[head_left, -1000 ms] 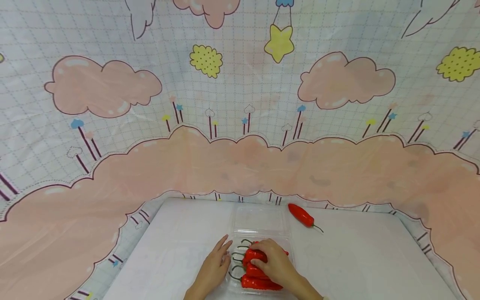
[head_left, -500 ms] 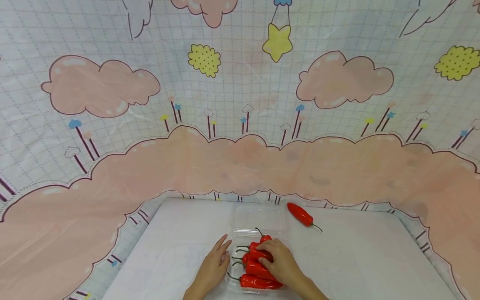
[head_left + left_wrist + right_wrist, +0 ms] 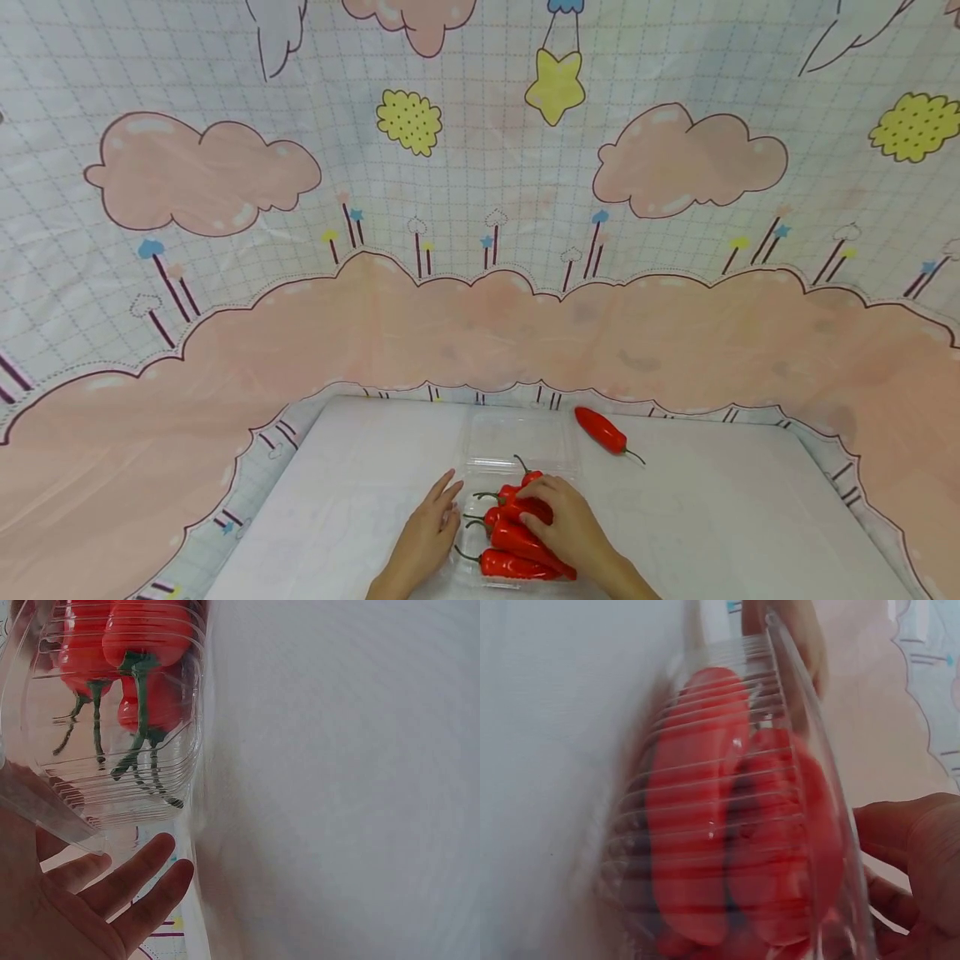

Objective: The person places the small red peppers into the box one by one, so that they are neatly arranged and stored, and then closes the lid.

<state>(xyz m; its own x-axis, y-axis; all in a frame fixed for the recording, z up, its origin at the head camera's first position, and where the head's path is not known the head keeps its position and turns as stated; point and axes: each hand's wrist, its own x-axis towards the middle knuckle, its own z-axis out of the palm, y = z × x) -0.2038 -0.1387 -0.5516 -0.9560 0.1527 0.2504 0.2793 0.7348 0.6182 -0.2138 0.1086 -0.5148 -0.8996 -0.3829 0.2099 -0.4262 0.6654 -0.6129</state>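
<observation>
In the head view, a clear plastic clamshell container (image 3: pixel 517 435) lies with its lid folded back, away from the person. Several red chili peppers (image 3: pixel 513 564) with green stems fill its tray, most stems pointing left. My right hand (image 3: pixel 573 529) curls its fingers and thumb round one chili pepper (image 3: pixel 534 507) on the pile. Another stem sticks up just beyond those fingers. My left hand (image 3: pixel 423 533) lies along the tray's left side, fingers extended. The left wrist view shows that hand's spread fingers (image 3: pixel 142 889) beside the tray wall (image 3: pixel 196 697). Blur softens the right wrist view.
A single red chili pepper (image 3: pixel 602 431) lies on the white table (image 3: pixel 720 508), right of the lid. Behind the table hangs a cloth (image 3: pixel 480 329) printed with clouds and stars.
My right hand has shifted slightly right over the peppers. A stem beyond its fingers has swung to point away from me, and a nearer pepper shows more of its length. My left hand stays put.
</observation>
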